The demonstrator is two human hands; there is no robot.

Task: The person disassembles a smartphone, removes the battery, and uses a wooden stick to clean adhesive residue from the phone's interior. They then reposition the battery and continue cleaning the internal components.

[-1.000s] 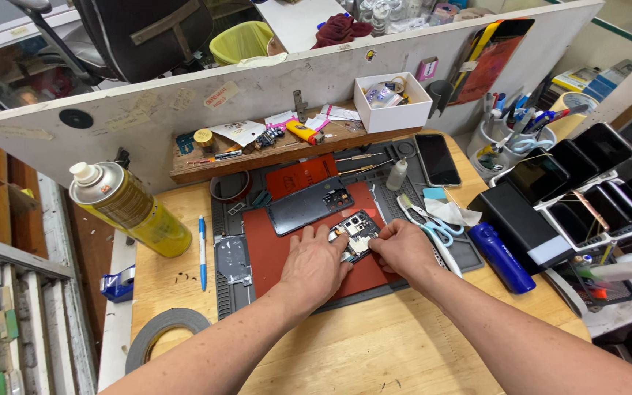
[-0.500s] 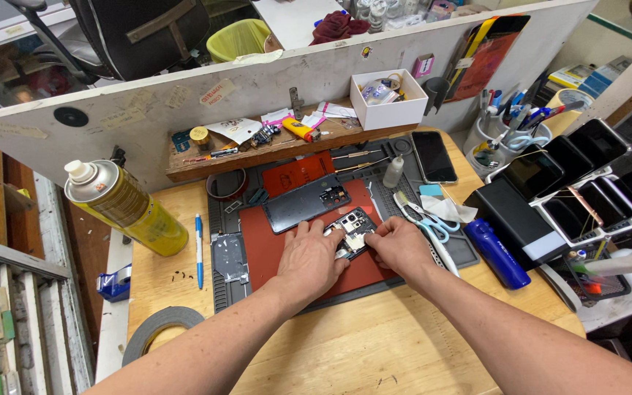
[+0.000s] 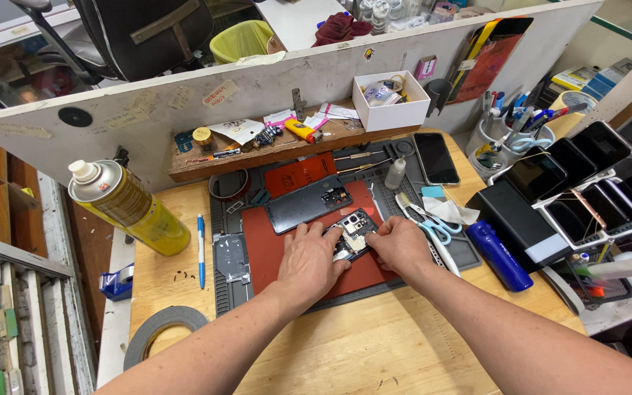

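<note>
Head view looks down on a red mat (image 3: 272,245) on the table (image 3: 374,351). At the mat's centre lies an opened phone (image 3: 351,232), circuit side up. Left hand (image 3: 310,257) lies flat with fingers spread, pinning its near edge, probably to keep it from sliding. Right hand (image 3: 398,245) curls on the other side; whether its fingertips pinch anything, I cannot tell. Just behind sits the removed back cover (image 3: 307,202); scissors (image 3: 433,225) lie right of the mat.

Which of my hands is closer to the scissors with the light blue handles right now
Right. Your right hand lies on the red mat, just beside the scissors, nearly touching the handles. Your left hand sits farther off, across the opened phone both hands are working on.
</note>
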